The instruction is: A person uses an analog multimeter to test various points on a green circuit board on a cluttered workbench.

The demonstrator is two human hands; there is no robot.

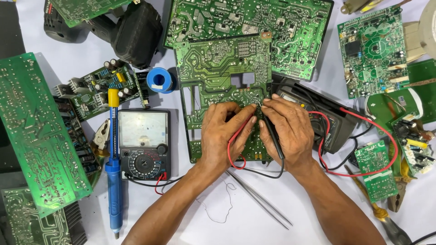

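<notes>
the left hand (224, 136) pinches a red test lead (236, 143) and the right hand (290, 131) grips a black probe (274, 136), both tips meeting on the green circuit board (218, 72) under them. thin metal tweezers (259, 197) lie on the white table (254, 222) just below the wrists. left of the board sits an analog multimeter (143, 144) with a pale rectangular dial window, beside a blue desoldering pump (113, 181) with a yellow cap. a blue solder spool (160, 80) with a white round label lies above the meter. to the right, a black digital meter (327, 122) trails red wire.
</notes>
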